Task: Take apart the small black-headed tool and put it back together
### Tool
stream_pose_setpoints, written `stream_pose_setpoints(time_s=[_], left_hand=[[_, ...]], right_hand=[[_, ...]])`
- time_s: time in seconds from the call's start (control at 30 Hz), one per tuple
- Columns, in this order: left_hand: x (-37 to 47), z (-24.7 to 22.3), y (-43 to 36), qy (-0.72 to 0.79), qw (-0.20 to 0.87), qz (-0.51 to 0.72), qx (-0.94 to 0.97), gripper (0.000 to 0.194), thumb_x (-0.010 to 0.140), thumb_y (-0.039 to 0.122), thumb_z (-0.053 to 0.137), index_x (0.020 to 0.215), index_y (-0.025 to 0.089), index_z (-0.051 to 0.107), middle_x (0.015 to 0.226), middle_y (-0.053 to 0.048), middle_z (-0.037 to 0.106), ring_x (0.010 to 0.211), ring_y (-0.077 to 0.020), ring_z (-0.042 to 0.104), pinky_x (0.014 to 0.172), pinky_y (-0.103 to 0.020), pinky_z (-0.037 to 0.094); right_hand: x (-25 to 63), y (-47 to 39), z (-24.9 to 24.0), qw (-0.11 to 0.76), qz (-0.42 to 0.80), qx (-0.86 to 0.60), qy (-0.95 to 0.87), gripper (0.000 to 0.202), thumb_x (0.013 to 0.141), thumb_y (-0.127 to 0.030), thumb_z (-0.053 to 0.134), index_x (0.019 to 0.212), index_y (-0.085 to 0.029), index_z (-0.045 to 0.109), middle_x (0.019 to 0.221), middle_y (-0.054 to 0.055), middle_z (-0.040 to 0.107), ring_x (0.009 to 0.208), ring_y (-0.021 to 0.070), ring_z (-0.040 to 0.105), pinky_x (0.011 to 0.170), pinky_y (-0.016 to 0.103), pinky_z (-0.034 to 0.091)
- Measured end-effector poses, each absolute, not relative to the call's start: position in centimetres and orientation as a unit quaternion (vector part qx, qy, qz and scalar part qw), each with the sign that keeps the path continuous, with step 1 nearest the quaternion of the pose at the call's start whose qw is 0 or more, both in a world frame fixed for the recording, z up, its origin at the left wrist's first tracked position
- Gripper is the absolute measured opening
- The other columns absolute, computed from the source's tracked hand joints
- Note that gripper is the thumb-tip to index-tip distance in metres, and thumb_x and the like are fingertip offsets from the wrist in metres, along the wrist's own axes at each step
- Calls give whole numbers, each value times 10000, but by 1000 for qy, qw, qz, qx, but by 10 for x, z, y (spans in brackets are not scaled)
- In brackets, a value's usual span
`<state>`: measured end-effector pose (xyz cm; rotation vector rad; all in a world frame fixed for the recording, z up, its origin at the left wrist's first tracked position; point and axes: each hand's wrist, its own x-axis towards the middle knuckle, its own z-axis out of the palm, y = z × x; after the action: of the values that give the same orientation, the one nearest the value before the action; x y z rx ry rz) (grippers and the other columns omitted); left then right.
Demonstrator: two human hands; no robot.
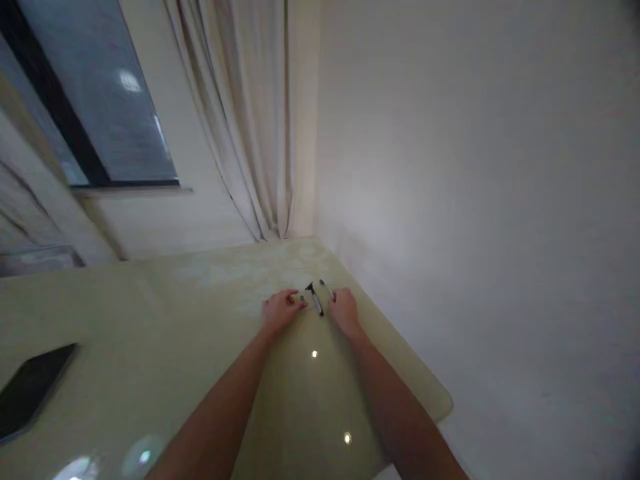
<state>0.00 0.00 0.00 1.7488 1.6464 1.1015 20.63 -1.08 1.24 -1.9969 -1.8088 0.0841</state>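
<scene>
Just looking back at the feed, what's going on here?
A person has both hands at a tabletop. The right hand is at the near end of a slim, dark-tipped item; the left hand is by a small dark piece, too small to identify. A razor-like tool lies between the hands.

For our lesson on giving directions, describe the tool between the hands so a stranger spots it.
On the pale table, look toward the corner near the curtain. Between the left hand and right hand lies a razor-like tool; its dark crossbar head sets it apart from the slim stick at the right hand.
</scene>
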Motion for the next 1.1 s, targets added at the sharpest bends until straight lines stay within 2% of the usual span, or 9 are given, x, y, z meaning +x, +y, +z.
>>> stream_pose_setpoints(time_s=[0.07, 0.17, 0.27, 0.33, 0.47, 0.6, 0.77, 0.97, 1.1], left_hand=[[-4, 1, 1, 599, 255, 413, 638, 294, 848, 384, 668, 1007, 176, 801, 912, -95, 771, 909, -257, 678, 885, -374, 491], [-13, 3, -5, 573, 283, 419, 645, 354, 911, 386, 522, 929, 157, 791, 880, -106, 769, 852, -239, 682, 817, -349, 509], [-27, 6, -26, 525, 332, 410, 667, 369, 863, 464, 562, 829, 169, 781, 790, -81, 754, 788, -233, 675, 752, -327, 513], [-39, 8, -48, 497, 367, 396, 679, 375, 796, 523, 645, 734, 171, 758, 727, -70, 733, 728, -224, 660, 693, -310, 504], [-68, 9, -92, 447, 443, 392, 671, 379, 756, 534, 753, 681, 169, 682, 662, -25, 648, 648, -174, 583, 626, -265, 448], [-91, 8, -116, 464, 453, 447, 616, 485, 835, 633, 682, 674, 184, 595, 631, 22, 507, 598, -133, 465, 555, -225, 370], [-95, 13, -111, 509, 446, 573, 462, 568, 829, 716, 637, 629, 216, 456, 573, 75, 329, 483, -92, 288, 436, -207, 242], [-94, 14, -96, 495, 462, 658, 330, 596, 783, 611, 724, 610, 267, 270, 535, 127, 198, 401, -51, 154, 369, -196, 147], [-95, 7, -91, 521, 439, 655, 327, 588, 793, 633, 712, 614, 270, 286, 495, 131, 210, 385, -49, 184, 380, -201, 140]], right_hand=[[208, -10, 14, 217, 25, -730, -647, 224, 884, -96, 572, 949, -109, 786, 1032, 171, 728, 946, 249, 673, 830, 308, 468], [204, -11, 20, 267, 12, -711, -650, 229, 909, -130, 585, 1019, -120, 785, 1072, 172, 721, 1019, 264, 658, 907, 321, 469], [187, -18, 29, 367, 10, -640, -675, 257, 981, -185, 548, 1110, -150, 767, 1086, 139, 718, 1076, 245, 644, 962, 308, 461], [170, -28, 33, 393, 44, -563, -726, 257, 1017, -195, 518, 1099, -166, 760, 1034, 97, 733, 1004, 203, 662, 918, 274, 470], [134, -54, 27, 324, 77, -478, -813, 191, 1029, -290, 591, 1027, -201, 760, 951, 46, 755, 837, 173, 667, 772, 260, 463], [121, -70, 20, 248, 65, -464, -848, 267, 999, -408, 649, 831, -222, 740, 820, 39, 738, 742, 178, 646, 654, 274, 411], [143, -59, 31, 216, 45, -556, -802, 317, 1030, -291, 534, 797, -197, 727, 765, 41, 718, 692, 169, 620, 646, 274, 380], [165, -45, 32, 199, 19, -671, -714, 255, 984, -369, 581, 867, -207, 740, 894, 73, 735, 816, 218, 674, 689, 288, 427], [172, -34, 33, 175, 4, -648, -742, 233, 935, -400, 660, 1016, -208, 763, 1135, 114, 717, 1065, 266, 663, 882, 317, 476]])
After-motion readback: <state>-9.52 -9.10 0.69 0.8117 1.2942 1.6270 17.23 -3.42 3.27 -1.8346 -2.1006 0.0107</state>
